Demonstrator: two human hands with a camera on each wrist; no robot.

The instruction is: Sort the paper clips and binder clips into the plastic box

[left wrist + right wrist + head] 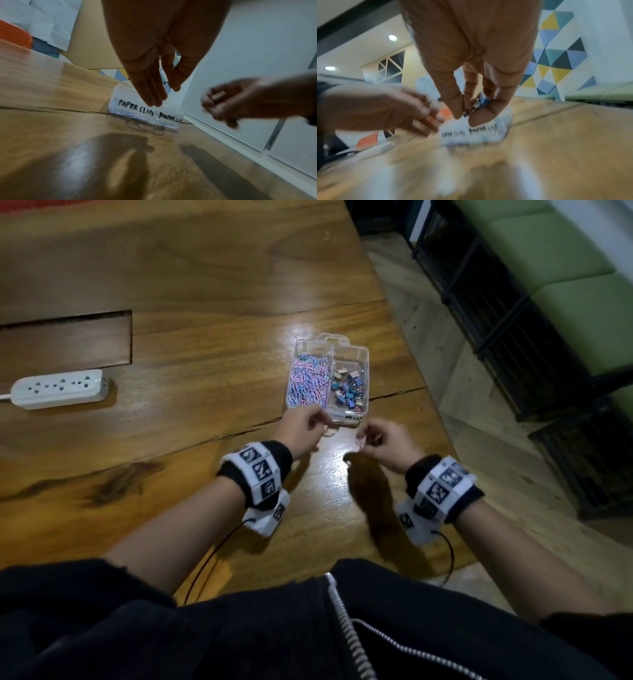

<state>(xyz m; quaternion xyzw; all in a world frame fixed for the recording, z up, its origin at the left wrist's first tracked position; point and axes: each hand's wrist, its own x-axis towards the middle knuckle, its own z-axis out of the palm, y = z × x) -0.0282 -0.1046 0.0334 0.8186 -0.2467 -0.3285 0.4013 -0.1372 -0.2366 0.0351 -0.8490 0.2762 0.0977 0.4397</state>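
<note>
A clear plastic box point(367, 361) stands on the wooden table point(205, 285), with pink and blue paper clips point(308, 381) in its left half and binder clips point(347, 392) in its right half. Its front wall point(137, 112) carries handwritten labels. My left hand point(303, 428) hovers at the box's near left corner, fingers straight and empty point(165, 96). My right hand point(368, 436) is just in front of the box's near right corner and pinches small blue binder clips point(481, 102) between thumb and fingers point(465, 117). A few loose paper clips point(150, 128) lie on the table against the box front.
A white power strip point(58, 388) lies at the left, beside a rectangular recess point(68, 337) in the tabletop. The table's edge point(404, 337) runs diagonally just right of the box. Beyond the edge are the floor and black wire racks point(496, 320) under green cushions.
</note>
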